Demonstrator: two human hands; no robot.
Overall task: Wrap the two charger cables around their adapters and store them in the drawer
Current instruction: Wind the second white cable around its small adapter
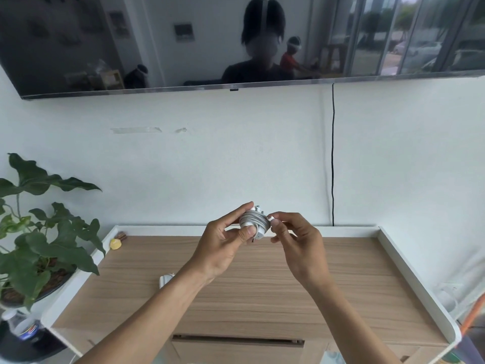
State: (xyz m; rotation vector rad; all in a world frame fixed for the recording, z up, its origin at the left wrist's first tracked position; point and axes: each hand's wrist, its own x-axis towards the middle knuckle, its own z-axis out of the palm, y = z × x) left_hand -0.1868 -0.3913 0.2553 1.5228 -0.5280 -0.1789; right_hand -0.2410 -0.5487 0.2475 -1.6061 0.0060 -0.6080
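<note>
Wood-top cabinet [262,285] with a raised white rim, against a white wall under a wall-mounted TV [183,43]; potted plant [39,232] off the left edge.

Both hands are raised over the cabinet's back half. Left hand [223,248] grips the white adapter [256,223], thumb across the near face, fingers curled behind, closed firmly on it. Cable [252,219] is already coiled round the body in several turns, prongs poking out on top. Right hand [296,237] pinches the cable's free end [273,219] between thumb and forefinger, just beside the coil; other fingers loosely curled.

Judgement: first charger nearly wrapped, tail not yet tucked.

Second charger [165,280] lies on the top, mostly hidden behind the left forearm; wrap state unclear. Drawer [236,340] at the front edge shows only a dark slot, can't tell how far open.

Risks:
- Tail left untucked: coil springs loose when released.
- Left thumb slips: turns slide off the adapter.
- Over-tight bend at the connector strains the cable.
</note>
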